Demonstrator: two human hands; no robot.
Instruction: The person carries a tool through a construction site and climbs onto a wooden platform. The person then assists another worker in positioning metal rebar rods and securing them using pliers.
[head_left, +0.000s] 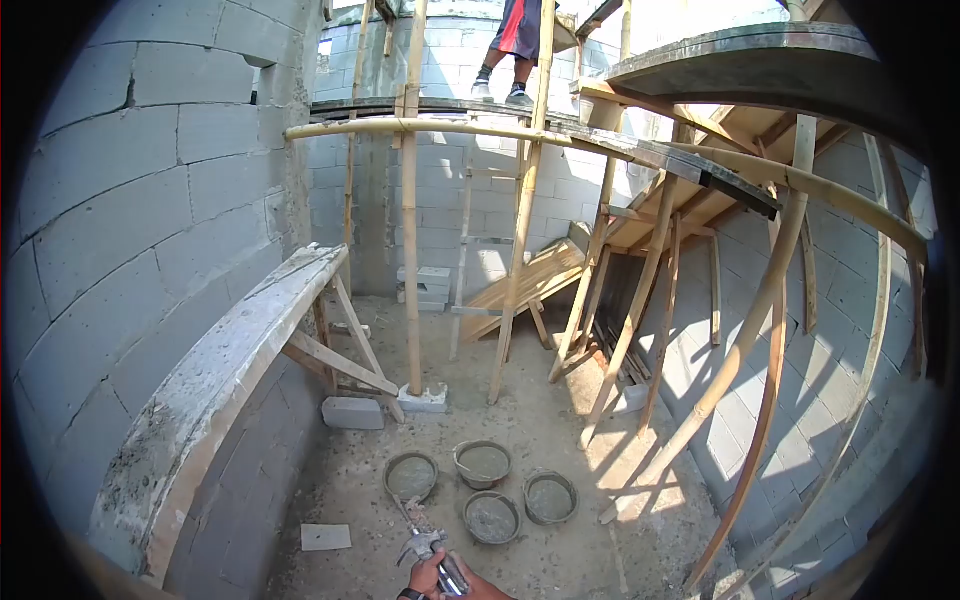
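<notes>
At the bottom edge, my left hand (425, 575), with a dark band at the wrist, is closed around a grey metallic hand tool (425, 541). The tool has a long narrow front end pointing away from me; its exact kind is unclear. My right hand (482, 588) presses close against the rear of the same tool, beside a silver and dark cylindrical part (455, 574). Its fingers are partly hidden. Just beyond the tool's tip stands a round bucket (411, 476) of wet grey mortar. Several similar mortar buckets (491, 517) sit close by on the floor.
A mortar-stained plank bench (210, 385) runs along the left block wall. Bamboo poles (527, 220) hold up a scaffold platform (450, 108), where another person's legs (515, 55) show. Slanting props (740, 330) crowd the right. A flat pale piece (326, 537) and a block (353, 413) lie left.
</notes>
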